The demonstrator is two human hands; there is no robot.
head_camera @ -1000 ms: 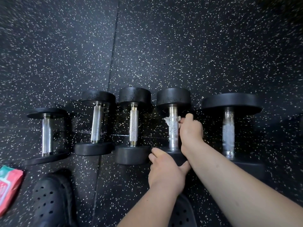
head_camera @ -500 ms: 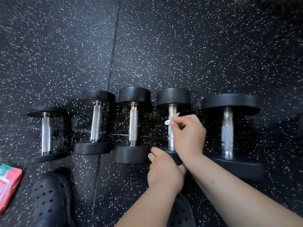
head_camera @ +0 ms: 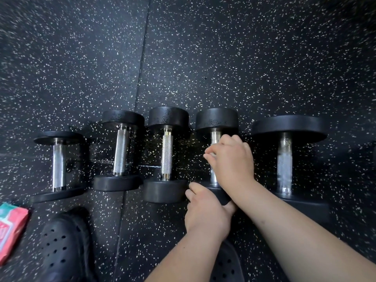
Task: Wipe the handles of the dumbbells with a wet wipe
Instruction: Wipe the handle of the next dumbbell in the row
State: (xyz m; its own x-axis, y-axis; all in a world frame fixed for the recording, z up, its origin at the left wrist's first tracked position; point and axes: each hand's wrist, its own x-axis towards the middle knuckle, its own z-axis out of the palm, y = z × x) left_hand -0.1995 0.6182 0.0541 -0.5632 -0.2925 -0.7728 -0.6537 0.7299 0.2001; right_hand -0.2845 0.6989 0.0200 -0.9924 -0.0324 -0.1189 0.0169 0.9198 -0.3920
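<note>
A: Dumbbells: count and lie?

B: Five are counted, laid side by side in a row from 9 to 3 o'clock on the speckled rubber floor (head_camera: 223, 58): first dumbbell (head_camera: 58, 163), second dumbbell (head_camera: 121, 151), third dumbbell (head_camera: 166, 153), fourth dumbbell (head_camera: 216, 119), fifth dumbbell (head_camera: 284, 165). Each long axis is run from 12 to 6 o'clock, with one head far and one near. The fifth has the widest heads.

A: Which one is being worked?

B: The fourth. Its handle (head_camera: 213, 178) is seen as bare chrome above and below the fist.

A: Hands?

B: The right hand (head_camera: 232, 159) is curled tight round the upper handle. A sliver of white wet wipe (head_camera: 211, 154) is pinched at the fingertips; the rest is hidden. The left hand (head_camera: 205, 210) is clamped over the near head of the same dumbbell, at 6 o'clock from the right hand. The right forearm is crossed over the left thumb.

A: Other items?

B: One red-and-green wipe packet (head_camera: 10, 231) is noted at 8 o'clock. Two black perforated clogs are counted: the left clog (head_camera: 63, 245) at 7 o'clock, and the right clog (head_camera: 225, 265) at 6 o'clock, partly covered by the arms.
</note>
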